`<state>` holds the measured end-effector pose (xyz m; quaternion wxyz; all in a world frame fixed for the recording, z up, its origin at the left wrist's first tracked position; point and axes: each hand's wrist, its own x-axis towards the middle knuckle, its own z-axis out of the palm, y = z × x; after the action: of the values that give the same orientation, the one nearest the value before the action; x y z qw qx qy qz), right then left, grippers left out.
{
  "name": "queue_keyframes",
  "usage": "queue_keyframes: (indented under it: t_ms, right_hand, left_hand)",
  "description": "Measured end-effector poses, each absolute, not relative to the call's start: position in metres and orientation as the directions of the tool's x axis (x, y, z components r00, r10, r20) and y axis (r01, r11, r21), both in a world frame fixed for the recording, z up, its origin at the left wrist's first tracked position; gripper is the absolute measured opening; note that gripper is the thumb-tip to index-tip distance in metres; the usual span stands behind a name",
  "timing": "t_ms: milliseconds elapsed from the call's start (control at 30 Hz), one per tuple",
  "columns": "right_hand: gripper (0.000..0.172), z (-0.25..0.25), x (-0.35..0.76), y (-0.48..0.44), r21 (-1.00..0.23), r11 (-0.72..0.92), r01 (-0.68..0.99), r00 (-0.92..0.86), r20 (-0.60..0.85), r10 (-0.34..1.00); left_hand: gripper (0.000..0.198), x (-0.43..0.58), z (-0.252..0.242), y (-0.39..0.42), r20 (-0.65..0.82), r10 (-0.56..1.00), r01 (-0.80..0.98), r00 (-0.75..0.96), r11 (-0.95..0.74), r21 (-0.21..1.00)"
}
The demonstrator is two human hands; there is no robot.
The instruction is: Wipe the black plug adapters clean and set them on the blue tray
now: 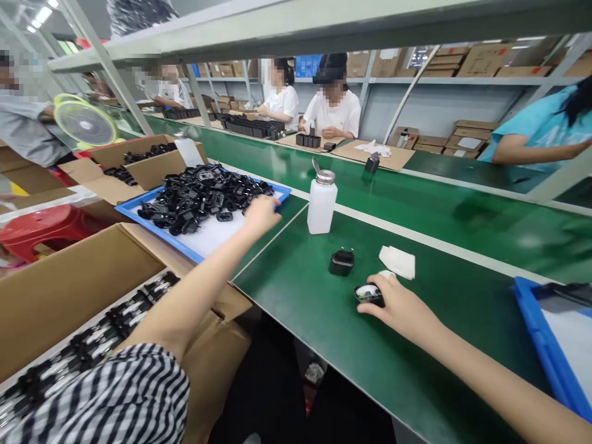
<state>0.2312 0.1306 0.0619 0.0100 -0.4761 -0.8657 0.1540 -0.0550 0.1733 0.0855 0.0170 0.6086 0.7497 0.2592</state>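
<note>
My left hand [261,216] is at the right side of a blue tray [194,254], over the edge of a pile of small black plastic plug parts [208,191]. Its fingers look curled, and what they hold, if anything, is hidden behind the hand. My right hand [393,302] grips a black charger housing [370,295] just above the green table, its open end showing something white inside. A black plug adapter [342,262] with two pins pointing up stands to the left of that hand. Behind the hand lies a folded white cloth [398,262].
A white pump bottle [322,206] stands mid-table. Open cardboard boxes [60,290] of black parts flank the left tray. At right is another blue tray [541,345]. A green conveyor belt [439,209] runs behind, with several people working beyond. A shelf beam [324,37] crosses overhead.
</note>
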Motion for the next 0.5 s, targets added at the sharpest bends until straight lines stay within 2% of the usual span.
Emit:
queue_keyframes:
  t_ms: [200,300,400,500]
  right_hand:
    - [0.057,0.065,0.243,0.141,-0.391,0.477,0.787,-0.578,-0.199,0.791]
    - [0.052,0.071,0.254,0.149,-0.430,0.421,0.799,-0.527,-0.163,0.834]
    - [0.043,0.075,0.262,0.156,-0.506,0.347,0.790,-0.447,-0.087,0.890]
    - [0.037,0.077,0.264,0.157,-0.649,0.285,0.706,-0.396,-0.027,0.918]
  left_hand:
    - [0.026,-0.105,0.067,0.178,0.313,0.863,0.869,-0.395,0.241,0.433]
    - [0.019,-0.110,0.058,0.186,0.352,0.817,0.830,-0.456,0.248,0.500]
    - [0.015,-0.097,0.064,0.188,0.462,0.763,0.798,-0.452,0.115,0.591]
    - [0.021,-0.058,0.081,0.173,0.533,0.763,0.740,-0.367,-0.108,0.664]
